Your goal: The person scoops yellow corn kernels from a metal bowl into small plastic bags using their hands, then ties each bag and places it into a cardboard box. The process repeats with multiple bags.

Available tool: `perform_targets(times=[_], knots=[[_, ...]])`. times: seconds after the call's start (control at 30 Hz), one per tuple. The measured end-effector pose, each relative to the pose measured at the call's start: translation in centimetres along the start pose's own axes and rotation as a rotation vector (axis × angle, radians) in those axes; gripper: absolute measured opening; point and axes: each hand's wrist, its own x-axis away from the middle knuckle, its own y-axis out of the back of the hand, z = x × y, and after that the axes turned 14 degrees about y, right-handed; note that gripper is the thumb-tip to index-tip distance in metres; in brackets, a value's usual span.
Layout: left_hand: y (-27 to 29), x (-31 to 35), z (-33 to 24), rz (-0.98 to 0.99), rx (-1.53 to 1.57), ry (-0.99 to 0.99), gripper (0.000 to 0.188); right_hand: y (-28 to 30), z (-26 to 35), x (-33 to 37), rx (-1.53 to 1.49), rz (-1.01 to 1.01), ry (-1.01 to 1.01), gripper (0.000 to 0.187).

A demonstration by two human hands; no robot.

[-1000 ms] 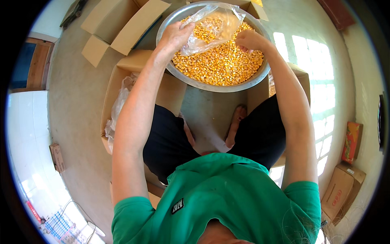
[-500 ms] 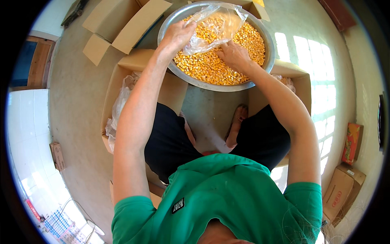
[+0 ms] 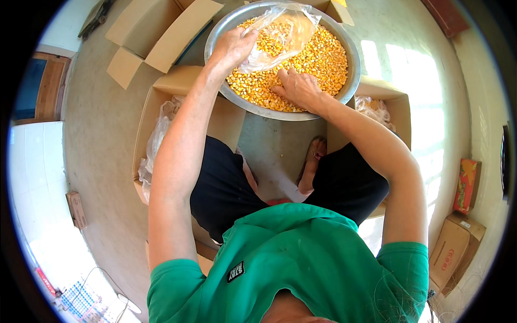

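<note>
A wide metal basin [image 3: 354, 64] full of yellow corn kernels [image 3: 331, 59] stands in front of my feet. My left hand [image 3: 235, 47] is closed on the edge of a clear plastic bag [image 3: 301, 33], which it holds over the left part of the basin. Some kernels show in or through the thin plastic; I cannot tell which. My right hand [image 3: 299, 89] rests on the kernels near the basin's near rim, apart from the bag. Its fingers are spread and slightly bent, with the thumb out to the left.
Open cardboard boxes flank my legs, the left box [image 3: 148, 116] and the right box [image 3: 398, 107] both with clear plastic bags in them. Another open box [image 3: 161, 32] stands far left. By the right wall are a brown carton [image 3: 449, 253] and a red box [image 3: 466, 185].
My right hand has drawn back from the bag's edge, toward me and slightly left, its fingers now spread on the kernels. My left hand keeps holding the bag.
</note>
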Motion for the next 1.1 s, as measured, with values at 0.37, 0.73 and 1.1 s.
perform_targets(times=[0.37,0.73,1.1], knots=[[0.3,0.0,0.7,-0.059,-0.089,-0.024,0.044,1.6,-1.4,-0.9,0.034,0.100,0.065,0.037],[0.6,0.9,0.2,-0.007,-0.125,-0.010,0.034,11.2,-1.1,-1.9,-1.034,0.009,-0.216,0.025],[0.9,1.5,0.2,0.035,-0.148,0.041,0.033,5.4,-2.0,-11.0,-1.183,-0.306,-0.487,0.030]])
